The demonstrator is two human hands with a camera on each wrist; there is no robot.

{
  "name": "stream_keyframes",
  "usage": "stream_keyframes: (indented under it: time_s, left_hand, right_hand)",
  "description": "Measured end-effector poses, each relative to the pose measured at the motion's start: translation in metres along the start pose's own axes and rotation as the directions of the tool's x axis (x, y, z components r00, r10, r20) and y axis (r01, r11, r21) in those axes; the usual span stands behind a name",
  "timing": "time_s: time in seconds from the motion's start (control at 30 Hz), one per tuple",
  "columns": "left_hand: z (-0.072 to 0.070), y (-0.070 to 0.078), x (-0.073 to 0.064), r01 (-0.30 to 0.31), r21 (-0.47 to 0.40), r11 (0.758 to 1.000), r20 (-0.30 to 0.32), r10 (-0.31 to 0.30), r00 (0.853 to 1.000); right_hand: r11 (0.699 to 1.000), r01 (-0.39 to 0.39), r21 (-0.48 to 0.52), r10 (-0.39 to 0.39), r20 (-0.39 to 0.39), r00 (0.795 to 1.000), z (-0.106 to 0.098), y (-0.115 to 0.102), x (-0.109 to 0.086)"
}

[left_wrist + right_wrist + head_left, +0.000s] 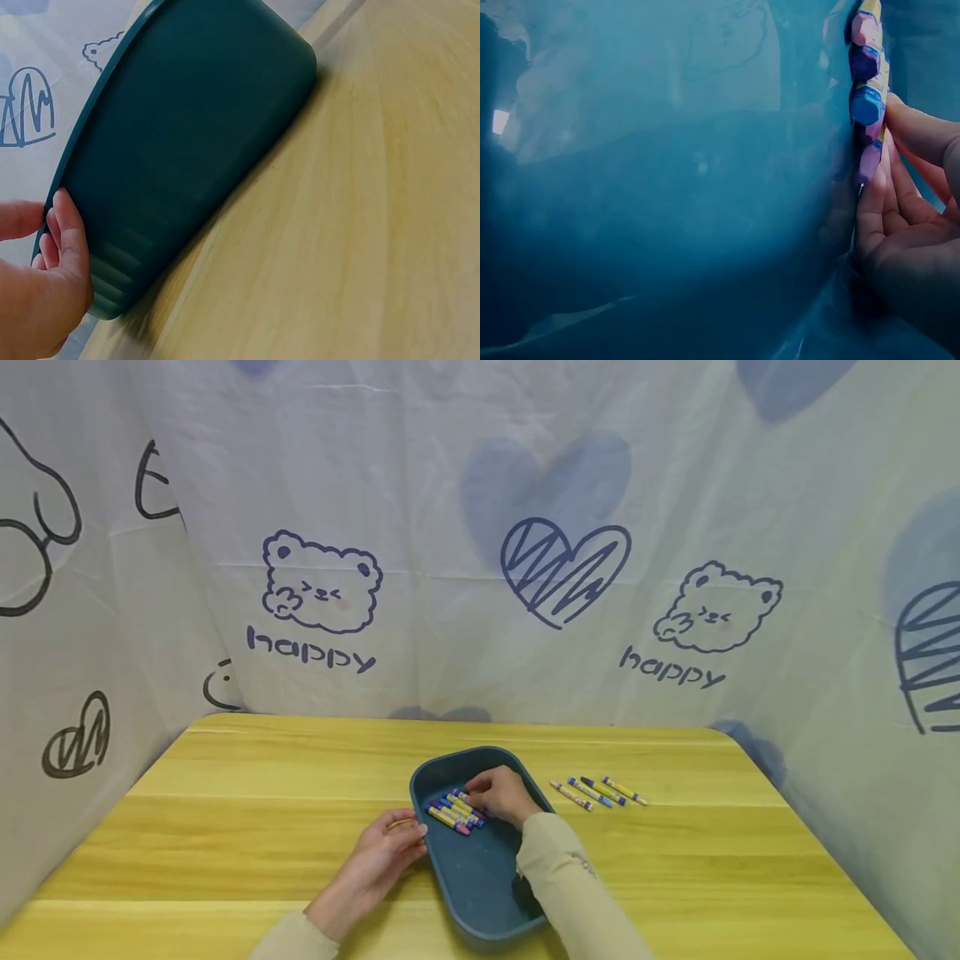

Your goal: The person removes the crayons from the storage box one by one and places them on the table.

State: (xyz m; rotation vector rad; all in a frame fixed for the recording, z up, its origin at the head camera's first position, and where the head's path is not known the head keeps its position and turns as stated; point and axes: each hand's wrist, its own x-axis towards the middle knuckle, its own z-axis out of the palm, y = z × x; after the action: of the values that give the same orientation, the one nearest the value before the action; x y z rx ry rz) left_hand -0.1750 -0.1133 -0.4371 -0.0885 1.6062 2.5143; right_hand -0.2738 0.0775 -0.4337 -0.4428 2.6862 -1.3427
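A dark teal plastic bin (pixel 491 885) stands on the table with a cluster of crayons (pixel 450 817) at its far left end. My left hand (pixel 382 852) holds the bin's left rim; in the left wrist view its thumb and fingers (pixel 69 232) pinch the wall at one end. Inside the bin, my right hand (pixel 502 795) has its thumb and fingertips at the crayons' right side. The right wrist view shows pink, purple and blue crayon ends (pixel 867 106) stacked against those fingers, which pinch at the nearest crayon. Exactly which one is partly hidden.
Several more crayons (pixel 600 792) lie side by side on the wooden table (pixel 262 827), right of the bin. White cloth with bear and heart drawings (pixel 450 610) hangs behind the table and along both sides.
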Motion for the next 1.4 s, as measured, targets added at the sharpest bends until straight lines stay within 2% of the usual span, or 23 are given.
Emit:
stream_keyframes:
  time_s: [0.5, 0.97, 1.23, 1.4]
  left_hand:
    - [-0.001, 0.001, 0.0, 0.004, 0.001, 1.0, -0.001, -0.004, 1.0]
    - [-0.001, 0.0, 0.001, -0.002, -0.002, 1.0, 0.01, 0.002, 1.0]
    - [-0.003, 0.0, 0.0, 0.003, 0.017, 1.0, 0.022, -0.004, 1.0]
    - [-0.002, -0.001, -0.001, 0.001, 0.017, 1.0, 0.015, -0.002, 1.0]
  right_hand:
    - [1.0, -0.025, -0.01, 0.025, 0.015, 1.0, 0.001, -0.001, 0.003]
    - [0.997, 0.071, 0.008, -0.071, -0.034, 0.997, 0.002, -0.003, 0.005]
    - [0.994, 0.104, 0.036, -0.104, -0.005, 0.995, 0.002, -0.008, 0.0]
    - [0.99, 0.122, 0.063, -0.121, -0.031, 0.992, -0.001, -0.013, 0.0]
